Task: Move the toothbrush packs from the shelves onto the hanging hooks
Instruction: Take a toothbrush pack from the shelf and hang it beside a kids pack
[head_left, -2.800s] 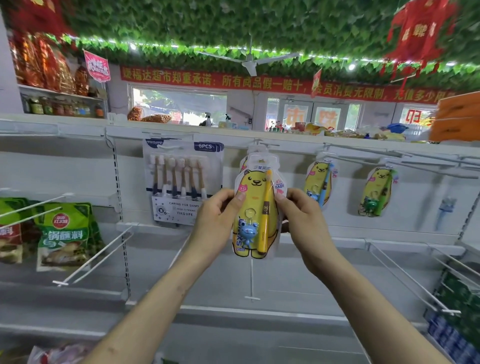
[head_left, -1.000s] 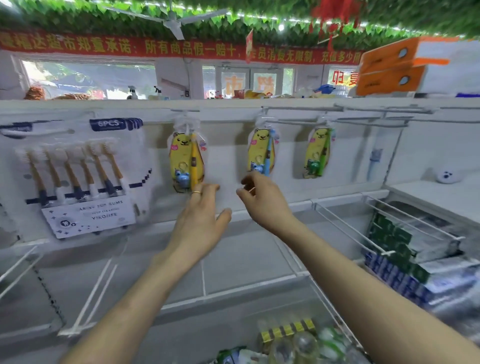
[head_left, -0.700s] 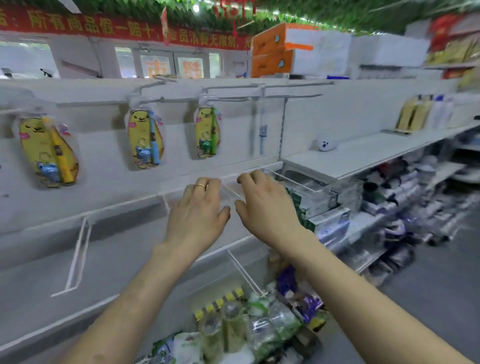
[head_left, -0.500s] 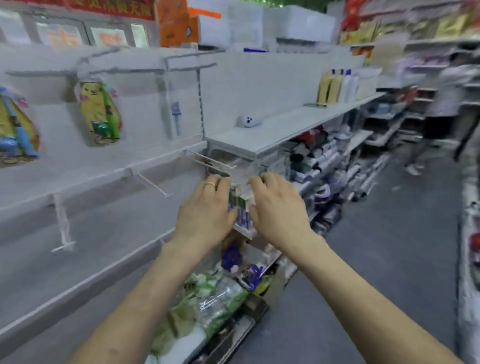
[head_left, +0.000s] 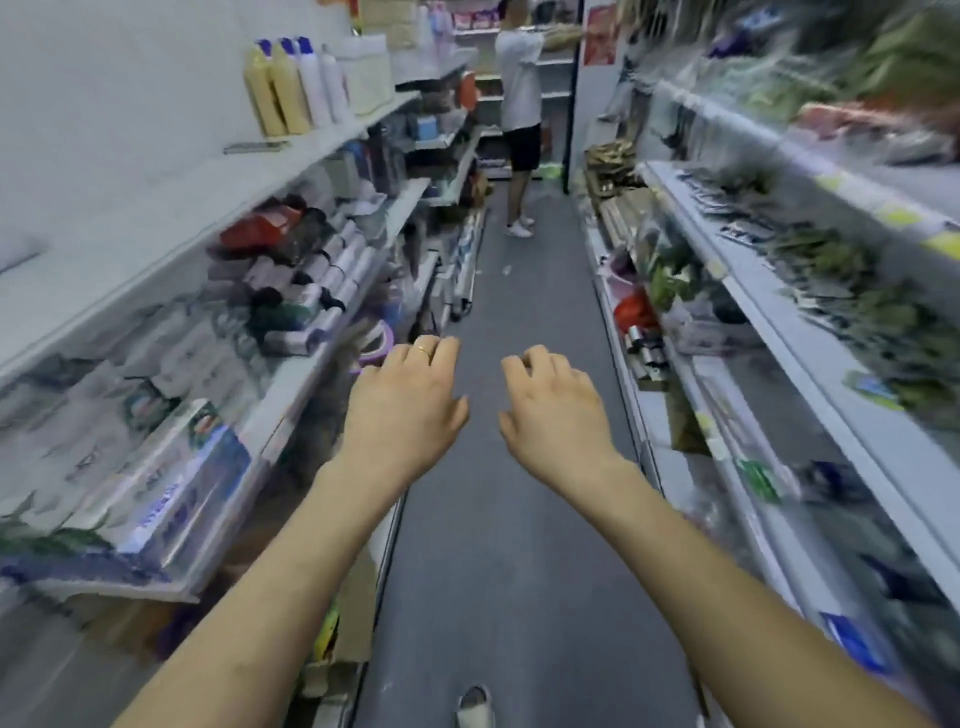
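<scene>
No toothbrush pack and no hanging hook shows in the head view now. My left hand (head_left: 408, 405) and my right hand (head_left: 553, 410) are stretched out in front of me over the grey aisle floor (head_left: 498, 545), palms down. The fingers of both hang loosely curled and hold nothing. A ring sits on a finger of my left hand. The picture is blurred by motion.
White shelves with packaged goods (head_left: 291, 280) line the left side, with bottles (head_left: 291, 83) on the upper board. More stocked shelves (head_left: 769, 291) run along the right. A person (head_left: 519, 104) stands at the far end of the aisle. My shoe (head_left: 475, 704) shows below.
I hung the yellow pack on its hook and let go. My view has swung right, away from the hooks and down the aisle. Both hands stayed raised and hold nothing.
</scene>
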